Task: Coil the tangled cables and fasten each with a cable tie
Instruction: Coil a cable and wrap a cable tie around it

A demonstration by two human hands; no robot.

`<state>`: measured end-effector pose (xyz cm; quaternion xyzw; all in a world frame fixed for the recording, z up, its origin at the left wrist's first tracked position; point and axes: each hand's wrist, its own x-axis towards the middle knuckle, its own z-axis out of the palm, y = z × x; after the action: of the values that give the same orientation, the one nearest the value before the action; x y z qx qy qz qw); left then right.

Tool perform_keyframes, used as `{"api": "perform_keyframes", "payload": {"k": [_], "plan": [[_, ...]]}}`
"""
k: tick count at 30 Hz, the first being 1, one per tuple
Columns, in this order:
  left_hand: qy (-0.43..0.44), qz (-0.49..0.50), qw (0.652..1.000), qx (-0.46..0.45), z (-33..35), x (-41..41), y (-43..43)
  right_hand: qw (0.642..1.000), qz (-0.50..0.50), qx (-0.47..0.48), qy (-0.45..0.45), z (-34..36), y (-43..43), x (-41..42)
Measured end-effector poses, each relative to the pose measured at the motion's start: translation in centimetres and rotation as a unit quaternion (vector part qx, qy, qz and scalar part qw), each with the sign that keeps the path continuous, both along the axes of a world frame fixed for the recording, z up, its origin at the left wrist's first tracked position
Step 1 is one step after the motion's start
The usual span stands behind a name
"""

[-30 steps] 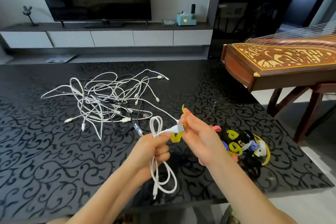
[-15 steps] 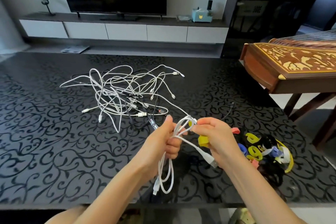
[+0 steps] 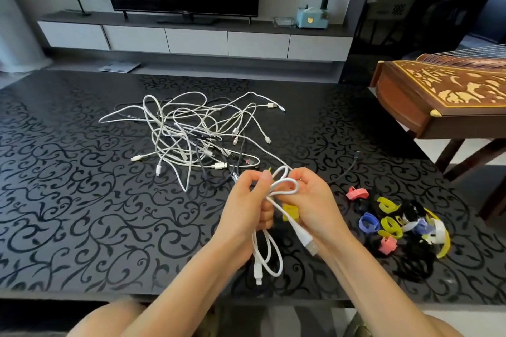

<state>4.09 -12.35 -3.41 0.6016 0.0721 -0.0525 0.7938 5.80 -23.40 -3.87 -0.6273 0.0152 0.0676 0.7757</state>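
Note:
My left hand [image 3: 247,209] grips a white cable [image 3: 267,257] that is folded into loops above the table's near edge. Its lower loops and one plug hang below my fist. My right hand [image 3: 312,202] pinches the top loop of the same cable, and a USB plug sticks out under its palm. A yellow cable tie [image 3: 290,213] shows between my two hands, pressed against the right palm. Farther back on the table lies a tangled pile of white and dark cables [image 3: 197,134]. A heap of coloured cable ties [image 3: 402,224] lies to the right of my hands.
The black table [image 3: 68,213] has a swirl pattern. A thin dark cable [image 3: 347,169] lies just beyond my right hand. A wooden zither [image 3: 449,93] on a stand sits past the table's right edge. A TV cabinet [image 3: 197,41] runs along the far wall.
My right hand has swung the cable's free end down and moved up to the top loop, meeting my left hand. The USB plug now hangs below the right palm. The view has shifted left.

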Motion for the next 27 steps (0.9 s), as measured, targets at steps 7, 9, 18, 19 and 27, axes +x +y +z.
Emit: {"api": "perform_keyframes", "payload": {"k": [7, 9, 18, 19, 27], "plan": [[0.032, 0.09, 0.995, -0.028, -0.4, 1.8, 1.5, 0.993, 0.118, -0.002, 0.005, -0.3, -0.3, -0.9], [0.062, 0.094, 0.991, -0.078, -0.4, 2.5, 2.4, 0.987, 0.158, -0.014, -0.001, -0.5, -0.3, -1.3], [0.115, 0.119, 0.986, -0.032, -0.9, 2.5, 3.3, 0.944, 0.242, -0.135, -0.178, -0.6, 0.1, -4.2], [0.09, 0.132, 0.987, 0.004, -1.0, 2.2, 3.0, 0.938, 0.241, -0.149, -0.198, -0.6, 0.1, -4.3], [-0.115, 0.135, 0.952, 0.249, -1.9, 1.0, 1.2, 0.989, -0.062, -0.091, -0.096, 1.1, 0.2, -3.5]]}}
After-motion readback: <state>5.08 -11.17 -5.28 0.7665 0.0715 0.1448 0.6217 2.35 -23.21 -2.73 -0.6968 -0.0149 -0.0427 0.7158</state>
